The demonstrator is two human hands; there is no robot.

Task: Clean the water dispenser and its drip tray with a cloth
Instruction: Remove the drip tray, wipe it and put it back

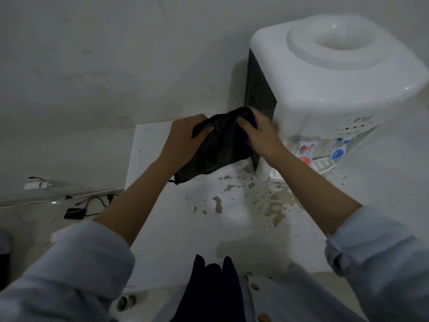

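— What's at the far left?

— A black cable (92, 204) on the floor, beside the white bench (167, 228).

— And the hands?

— The left hand (183, 138) pinches one edge of the dark cloth (218, 147); the right hand (262, 133) grips the other, above the bench.

— The water dispenser (336, 82)?

— At the right, on the stained bench, its drip tray (322, 165) below the taps.
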